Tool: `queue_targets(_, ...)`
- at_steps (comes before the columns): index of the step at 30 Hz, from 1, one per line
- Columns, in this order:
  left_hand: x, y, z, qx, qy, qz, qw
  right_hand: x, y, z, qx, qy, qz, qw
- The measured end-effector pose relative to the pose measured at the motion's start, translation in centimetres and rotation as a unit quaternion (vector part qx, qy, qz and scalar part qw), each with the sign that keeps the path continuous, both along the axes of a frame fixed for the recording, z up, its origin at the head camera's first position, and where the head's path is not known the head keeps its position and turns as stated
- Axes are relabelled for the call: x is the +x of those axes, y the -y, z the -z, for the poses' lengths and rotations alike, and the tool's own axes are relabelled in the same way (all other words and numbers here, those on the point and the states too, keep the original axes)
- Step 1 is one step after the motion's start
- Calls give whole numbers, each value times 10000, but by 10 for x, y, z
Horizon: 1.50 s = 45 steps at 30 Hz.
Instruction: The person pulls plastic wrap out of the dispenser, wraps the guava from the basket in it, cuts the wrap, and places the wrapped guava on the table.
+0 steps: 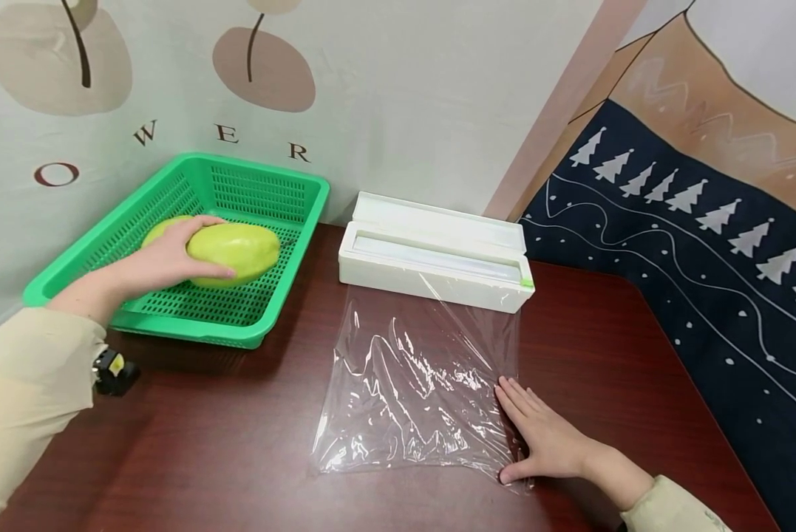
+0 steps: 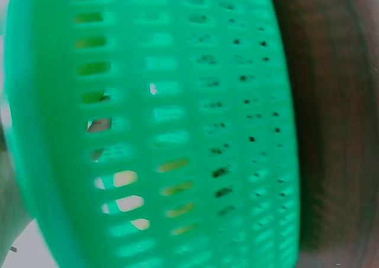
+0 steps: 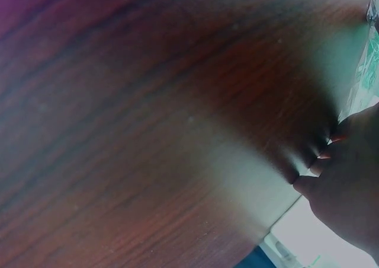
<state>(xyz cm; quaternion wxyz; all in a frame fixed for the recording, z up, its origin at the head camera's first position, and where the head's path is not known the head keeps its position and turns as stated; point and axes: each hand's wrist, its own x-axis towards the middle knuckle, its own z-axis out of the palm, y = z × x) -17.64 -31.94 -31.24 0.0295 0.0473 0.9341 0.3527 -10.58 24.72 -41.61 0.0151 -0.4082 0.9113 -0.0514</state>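
Note:
My left hand [image 1: 165,257] grips a smooth, oblong yellow-green fruit [image 1: 241,253] inside the green plastic basket [image 1: 284,307], thumb on the near side and fingers over the top. More yellow-green shows behind the hand; I cannot tell whether it is a second fruit. In the left wrist view the slotted basket wall [image 2: 130,161] hides the hand. A sheet of clear plastic wrap [image 1: 411,399] lies wrinkled on the table, drawn out of a white wrap dispenser [image 1: 437,279]. My right hand [image 1: 547,437] rests with extended fingers on the wrap's right edge near its front corner.
The dispenser's lid [image 1: 437,222] stands raised at the back. Dark reddish-brown wood makes up the table [image 1: 238,443]. A printed cloth [image 1: 411,96] hangs behind, and a navy cloth with white trees [image 1: 677,244] borders the right side.

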Motion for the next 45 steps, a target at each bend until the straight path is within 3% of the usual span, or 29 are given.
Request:
queue_targets(10,5,-28,-29,-123,-284,-100,9995,0,0,-1,-90,102,-2,9999)
queue_targets(23,11,-98,-47,408,-422,468,9972,-1,0,-3,5,404,170,9990)
queue_targets(32,13,-149,-36,719,-484,870,9924,-1,0,-3,27,513,235,9984)
queue_targets(45,23,-210,-8,1387,-135,1397,9803,-2,-1,-2,65,573,257,9980)
